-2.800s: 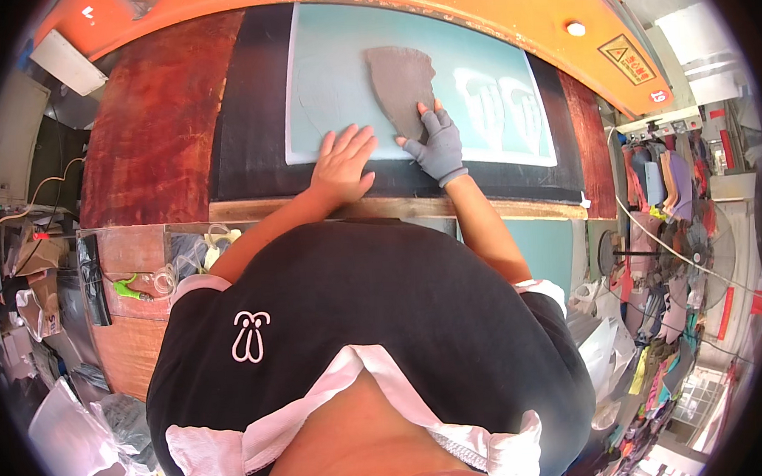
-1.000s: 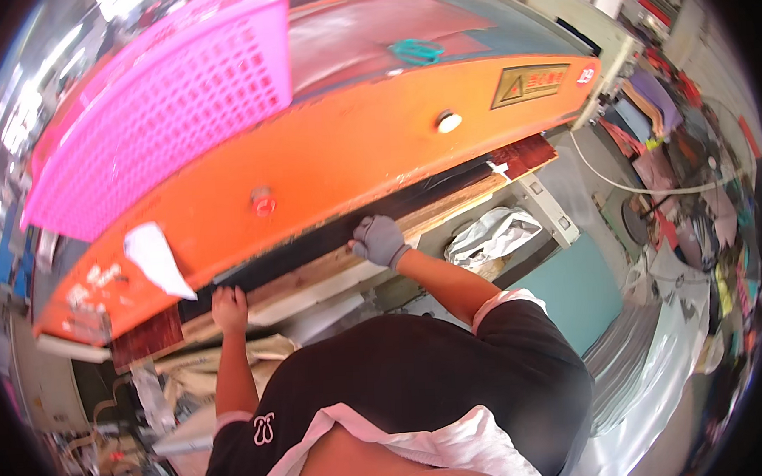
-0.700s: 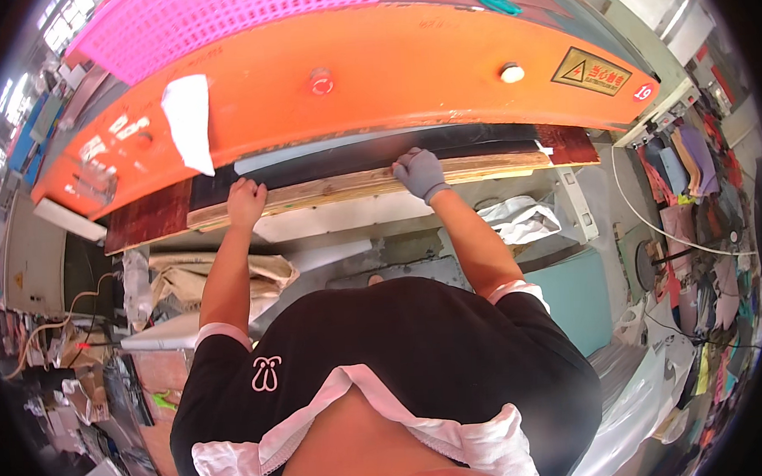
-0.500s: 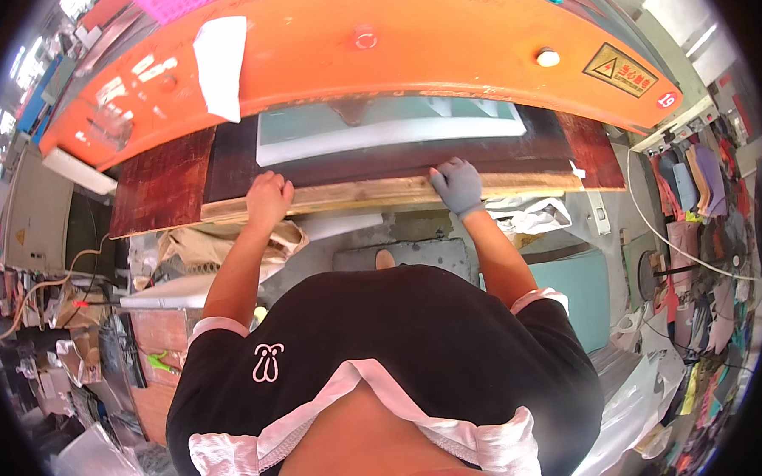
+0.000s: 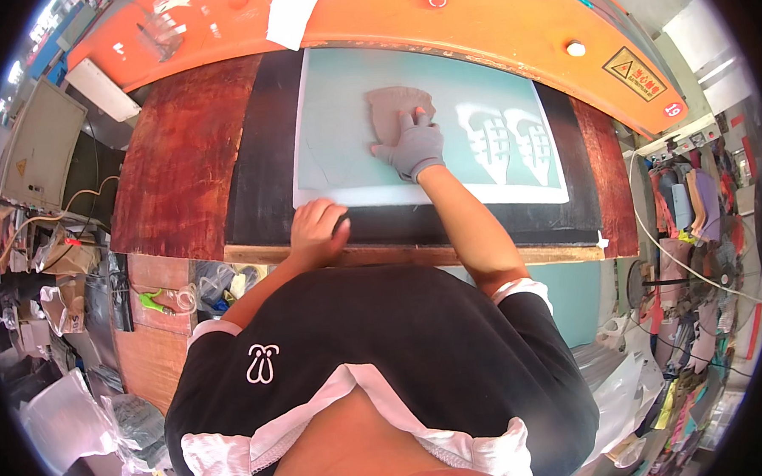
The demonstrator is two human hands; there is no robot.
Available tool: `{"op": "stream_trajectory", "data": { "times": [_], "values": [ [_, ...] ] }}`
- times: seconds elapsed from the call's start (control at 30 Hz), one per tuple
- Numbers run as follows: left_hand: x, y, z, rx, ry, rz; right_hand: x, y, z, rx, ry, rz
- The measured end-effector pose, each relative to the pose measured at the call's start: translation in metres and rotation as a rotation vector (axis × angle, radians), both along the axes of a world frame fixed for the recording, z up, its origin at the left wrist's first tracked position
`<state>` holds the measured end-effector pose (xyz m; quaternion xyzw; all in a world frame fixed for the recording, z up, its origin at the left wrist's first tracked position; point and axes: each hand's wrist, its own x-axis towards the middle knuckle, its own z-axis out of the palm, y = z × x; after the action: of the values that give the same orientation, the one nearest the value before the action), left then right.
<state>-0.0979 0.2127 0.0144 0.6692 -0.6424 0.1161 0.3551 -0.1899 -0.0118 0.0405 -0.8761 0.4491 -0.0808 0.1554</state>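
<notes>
A teal sheet with a white border [image 5: 354, 197] lies on a black board [image 5: 264, 183] in front of me. On the sheet rests a brownish-grey flat piece [image 5: 386, 110] with a ragged upper edge. My right hand [image 5: 415, 147], in a grey glove, lies over this piece, fingers spread and fingertips touching it. Right of that hand, two white slotted shapes [image 5: 487, 144] show in the sheet. My bare left hand [image 5: 317, 232] rests at the sheet's near border, above the board's wooden front edge [image 5: 356, 254]. Its fingers are loosely bent, the thumb stands apart, and nothing shows in it.
An orange machine beam [image 5: 371, 17] spans the far side, with a white cloth [image 5: 295, 16] hanging on it and a white knob [image 5: 575, 48]. Reddish-brown panels [image 5: 178, 162] flank the board. A grey cabinet [image 5: 41, 142] stands left; coloured pieces hang at right.
The board with its sheet has come out from under the orange beam toward me. My right hand has left the front edge for the brownish-grey piece; my left hand has shifted onto the board.
</notes>
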Motion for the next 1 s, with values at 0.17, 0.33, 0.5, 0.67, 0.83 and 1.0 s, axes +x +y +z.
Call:
{"op": "stream_trajectory", "data": {
  "times": [0.17,0.33,0.5,0.67,0.83,1.0],
  "values": [
    [-0.014,-0.006,-0.007,0.342,-0.174,-0.001,-0.019,0.038,-0.001,0.031,-0.014,-0.035],
    [-0.025,0.012,-0.016,0.367,-0.183,-0.010,-0.049,0.032,-0.019,0.205,-0.582,0.025],
    [-0.036,0.035,-0.014,0.409,-0.212,0.027,-0.127,-0.008,-0.018,0.869,-1.317,-0.073],
    [-0.040,0.047,-0.014,0.363,-0.190,0.046,-0.262,-0.064,-0.023,0.504,-1.031,-0.181],
    [-0.033,0.050,-0.024,0.173,-0.132,0.172,-0.383,-0.127,-0.049,0.490,-0.948,-0.525],
    [-0.027,0.056,-0.033,0.123,0.305,0.866,-0.442,-0.131,-0.081,-0.052,-0.005,-0.675]
  ]
}}
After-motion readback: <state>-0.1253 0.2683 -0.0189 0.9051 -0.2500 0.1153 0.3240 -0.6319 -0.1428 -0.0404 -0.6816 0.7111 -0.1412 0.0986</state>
